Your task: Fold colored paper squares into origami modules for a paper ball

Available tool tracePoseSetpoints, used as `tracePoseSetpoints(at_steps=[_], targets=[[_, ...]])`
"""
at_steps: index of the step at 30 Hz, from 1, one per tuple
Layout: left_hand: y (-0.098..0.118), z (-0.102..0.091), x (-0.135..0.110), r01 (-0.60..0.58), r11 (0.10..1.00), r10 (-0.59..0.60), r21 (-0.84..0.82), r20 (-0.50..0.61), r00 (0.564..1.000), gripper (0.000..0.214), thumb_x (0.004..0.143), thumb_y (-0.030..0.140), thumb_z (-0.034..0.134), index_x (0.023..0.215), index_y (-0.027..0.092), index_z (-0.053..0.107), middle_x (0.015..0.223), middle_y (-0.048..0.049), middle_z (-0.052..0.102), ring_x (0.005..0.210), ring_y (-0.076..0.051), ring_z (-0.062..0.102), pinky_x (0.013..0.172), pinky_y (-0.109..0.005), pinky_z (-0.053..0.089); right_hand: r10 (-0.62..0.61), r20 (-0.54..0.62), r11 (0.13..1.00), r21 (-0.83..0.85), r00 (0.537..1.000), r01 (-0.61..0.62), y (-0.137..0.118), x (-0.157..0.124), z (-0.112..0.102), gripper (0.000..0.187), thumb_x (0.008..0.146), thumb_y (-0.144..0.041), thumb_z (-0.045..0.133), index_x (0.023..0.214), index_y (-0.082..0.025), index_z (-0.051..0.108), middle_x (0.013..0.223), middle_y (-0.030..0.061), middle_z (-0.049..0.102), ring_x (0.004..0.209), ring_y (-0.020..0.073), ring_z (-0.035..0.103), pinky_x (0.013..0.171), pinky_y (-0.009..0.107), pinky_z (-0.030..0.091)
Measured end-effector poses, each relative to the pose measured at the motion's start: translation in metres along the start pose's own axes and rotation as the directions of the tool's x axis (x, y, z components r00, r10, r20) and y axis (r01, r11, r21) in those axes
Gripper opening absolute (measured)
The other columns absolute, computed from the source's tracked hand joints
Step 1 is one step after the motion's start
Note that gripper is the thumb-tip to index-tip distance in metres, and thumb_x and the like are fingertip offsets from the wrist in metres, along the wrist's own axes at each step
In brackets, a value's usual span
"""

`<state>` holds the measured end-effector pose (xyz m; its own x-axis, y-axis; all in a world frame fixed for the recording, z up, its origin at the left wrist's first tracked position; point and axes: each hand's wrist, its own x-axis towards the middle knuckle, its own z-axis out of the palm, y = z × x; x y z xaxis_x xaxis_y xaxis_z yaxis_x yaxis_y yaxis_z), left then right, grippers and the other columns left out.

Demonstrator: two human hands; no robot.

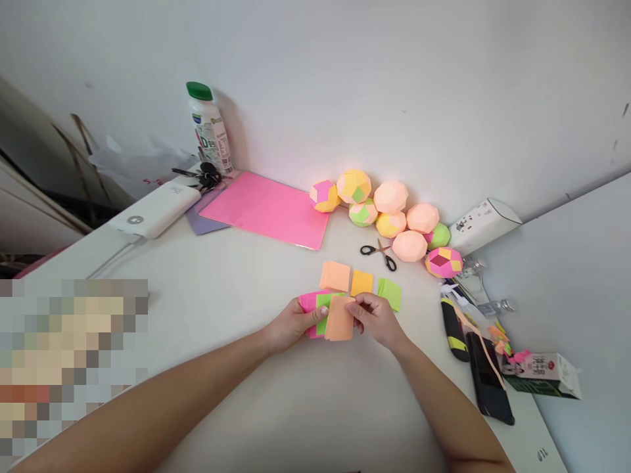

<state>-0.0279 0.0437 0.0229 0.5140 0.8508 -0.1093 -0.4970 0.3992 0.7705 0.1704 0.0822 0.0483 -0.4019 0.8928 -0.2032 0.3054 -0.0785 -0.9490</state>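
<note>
Pink, green and orange folded paper units (329, 316) are pinched between both hands near the middle of the white counter (221, 295), just in front of three loose paper stacks: orange (334, 276), yellow (361, 282), green (390, 293).

Risks, left to right:
- White power bank (156, 210) and its cable sit well apart from the hands; low snag risk, I'd judge.
- Left hand (290, 325) clamps the pink/green layers with thumb on top. Grip looks light; a slip would likely let the layers fan out or misalign.
- Right hand (377, 320) is closed on the orange piece's upper edge, fingers curled. Pulling too hard could tear or crease it.
- Loose stacks just beyond the knuckles: a forward nudge would probably scatter them.
- Small black-handled scissors (378, 253) lie near the stacks, blades closed; a reach over them could catch a finger.
- Cluster of pastel paper polyhedron balls (394, 217) against the wall could roll if bumped.
- Black phone (489, 384) and clutter at the counter's right edge could get knocked off by the right elbow.

Both hands are closed on the same bundle, close together, not resting flat on the counter as far as I can tell.
</note>
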Motion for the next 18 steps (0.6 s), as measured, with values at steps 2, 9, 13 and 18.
tracePoseSetpoints(at_steps=[2, 9, 13, 18], targets=[[0.0002, 0.0001, -0.0003, 0.001, 1.000, -0.001, -0.003, -0.001, 1.000, 0.049, 0.081, 0.042, 0.064, 0.123, 0.018, 0.057, 0.110, -0.0123, 0.068, 0.100, -0.027, 0.063, 0.078, -0.035, 0.051, 0.003, 0.005, 1.000, -0.004, 1.000, -0.003, 0.0012, 0.0000, -0.0002, 0.036, 0.077, -0.050, 0.063, 0.068, -0.017, 0.054, 0.058, -0.0035, 0.051, 0.046, 0.0085, 0.048, 0.039, 0.020, 0.042], [0.0012, 0.0017, -0.0010, 0.019, 1.000, -0.019, -0.017, -0.003, 1.000, 0.049, 0.081, 0.042, 0.065, 0.123, 0.018, 0.058, 0.111, -0.0127, 0.067, 0.100, -0.027, 0.064, 0.079, -0.036, 0.051, 0.016, 0.034, 1.000, 0.021, 0.999, -0.017, 0.0032, 0.0016, -0.0010, 0.037, 0.078, -0.051, 0.063, 0.066, -0.017, 0.052, 0.055, -0.0043, 0.049, 0.044, 0.0084, 0.048, 0.038, 0.020, 0.040], [0.0008, 0.0004, -0.0004, 0.023, 0.999, -0.024, -0.026, -0.003, 1.000, 0.049, 0.081, 0.042, 0.065, 0.122, 0.017, 0.058, 0.112, -0.0142, 0.067, 0.104, -0.028, 0.062, 0.082, -0.038, 0.051, 0.034, 0.060, 0.998, 0.045, 0.998, -0.037, 0.0019, 0.0031, -0.0021, 0.038, 0.077, -0.052, 0.064, 0.065, -0.017, 0.051, 0.053, -0.0048, 0.049, 0.043, 0.0084, 0.048, 0.037, 0.020, 0.039], [0.0017, 0.0018, -0.0011, 0.025, 0.999, -0.025, -0.032, 0.003, 1.000, 0.050, 0.081, 0.042, 0.065, 0.123, 0.017, 0.057, 0.113, -0.0143, 0.066, 0.105, -0.029, 0.061, 0.083, -0.040, 0.050, 0.054, 0.085, 0.995, 0.076, 0.995, -0.060, 0.0036, 0.0031, -0.0030, 0.039, 0.076, -0.052, 0.065, 0.065, -0.018, 0.051, 0.052, -0.0054, 0.049, 0.042, 0.0081, 0.047, 0.036, 0.020, 0.038]])
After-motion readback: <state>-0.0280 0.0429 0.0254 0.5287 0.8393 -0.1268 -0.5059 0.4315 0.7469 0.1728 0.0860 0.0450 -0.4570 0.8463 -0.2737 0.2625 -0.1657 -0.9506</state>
